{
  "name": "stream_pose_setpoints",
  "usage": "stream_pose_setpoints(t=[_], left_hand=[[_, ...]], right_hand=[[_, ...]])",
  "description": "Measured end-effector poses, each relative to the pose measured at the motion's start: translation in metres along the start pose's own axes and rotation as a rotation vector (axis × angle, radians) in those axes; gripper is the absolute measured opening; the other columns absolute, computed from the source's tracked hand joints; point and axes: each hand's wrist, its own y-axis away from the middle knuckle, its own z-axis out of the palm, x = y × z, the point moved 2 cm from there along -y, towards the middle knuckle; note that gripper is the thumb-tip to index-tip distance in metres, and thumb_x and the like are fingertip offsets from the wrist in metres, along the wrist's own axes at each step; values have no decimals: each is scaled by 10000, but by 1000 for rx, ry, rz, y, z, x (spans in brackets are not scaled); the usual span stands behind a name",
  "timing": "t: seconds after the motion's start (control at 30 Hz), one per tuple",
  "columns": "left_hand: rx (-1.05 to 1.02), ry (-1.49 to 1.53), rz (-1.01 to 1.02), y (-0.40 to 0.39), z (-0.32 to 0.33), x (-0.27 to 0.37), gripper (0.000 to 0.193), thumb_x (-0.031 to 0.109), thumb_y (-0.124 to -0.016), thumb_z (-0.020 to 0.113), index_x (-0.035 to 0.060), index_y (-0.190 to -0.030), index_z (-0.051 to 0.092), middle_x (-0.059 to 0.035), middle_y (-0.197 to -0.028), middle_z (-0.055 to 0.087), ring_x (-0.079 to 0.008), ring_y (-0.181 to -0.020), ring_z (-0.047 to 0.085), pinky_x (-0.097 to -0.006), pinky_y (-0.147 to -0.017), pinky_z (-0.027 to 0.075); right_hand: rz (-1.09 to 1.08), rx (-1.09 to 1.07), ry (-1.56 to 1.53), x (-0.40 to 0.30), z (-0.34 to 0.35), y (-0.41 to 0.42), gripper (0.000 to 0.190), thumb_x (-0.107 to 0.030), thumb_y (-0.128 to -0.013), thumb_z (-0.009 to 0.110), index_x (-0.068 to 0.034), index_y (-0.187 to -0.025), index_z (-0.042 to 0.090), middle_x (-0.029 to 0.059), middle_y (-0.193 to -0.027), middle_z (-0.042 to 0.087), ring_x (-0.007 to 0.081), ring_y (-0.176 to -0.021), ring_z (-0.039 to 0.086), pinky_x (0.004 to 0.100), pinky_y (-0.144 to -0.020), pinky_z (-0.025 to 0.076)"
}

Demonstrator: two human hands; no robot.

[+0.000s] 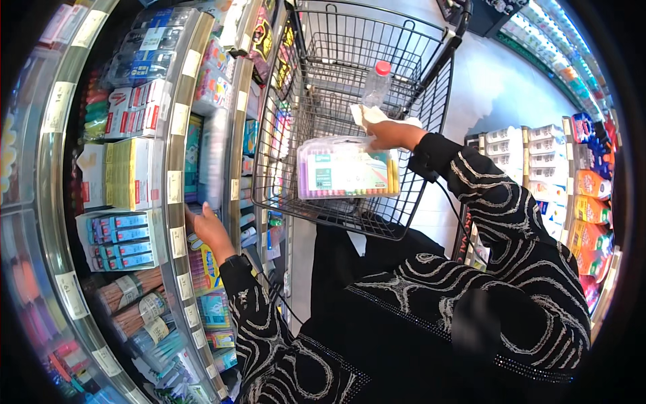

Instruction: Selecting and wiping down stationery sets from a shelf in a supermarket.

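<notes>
Over the near part of a black wire shopping cart (337, 219), my right hand (391, 134) grips the top of a clear plastic case of coloured markers (348, 174). A crumpled white tissue (368, 114) is in the same hand. Just beyond it stands a clear plastic bottle with a red cap (377, 83). My left hand (209, 228) reaches to the shelf on the left, fingers apart, beside packs of coloured pens (204, 265). Its fingertips are partly hidden near the shelf edge. A blurred pale package (214, 156) lies above that hand.
Stationery shelves with price strips (176, 187) line the left, holding boxed goods (133, 174) and bundles of pencils (121, 293). Pale floor (497, 91) shows right of the cart. Shelves of orange packages (593, 209) and white boxes (545, 151) stand at the right.
</notes>
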Motion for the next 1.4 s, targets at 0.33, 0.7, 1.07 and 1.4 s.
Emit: stream_pose_setpoints(t=[0.33,0.7,1.07,1.4], left_hand=[[-266,-100,61,-14,20,9,702,381,-861,716,-66,-1350,486,-299,-1292,557,-426,-1204,531,-458,-1018,422],[-426,-307,41,-5,45,20,784,287,-782,786,19,-1406,396,-239,-1370,504,-418,-1237,506,-472,-1023,426],[-357,-93,108,7,30,23,697,242,-820,762,-52,-1362,439,-277,-1342,505,-434,-1245,478,-471,-1042,404],[-348,12,104,19,28,44,655,259,-861,733,-70,-1352,452,-277,-1338,497,-429,-1261,459,-465,-1068,378]], right_hand=[[66,-157,48,3,2,-4,660,-463,-844,678,-6,-1305,562,223,-1262,617,339,-1183,587,401,-982,452],[61,-199,143,10,11,-18,584,-455,-744,714,24,-1076,708,186,-1072,710,339,-967,681,442,-823,521],[147,-262,163,15,18,-28,566,-496,-720,750,-32,-1042,732,140,-1018,718,295,-906,679,409,-777,518],[128,-264,82,18,14,-24,529,-506,-695,788,-32,-924,738,114,-878,695,234,-768,639,399,-685,486]])
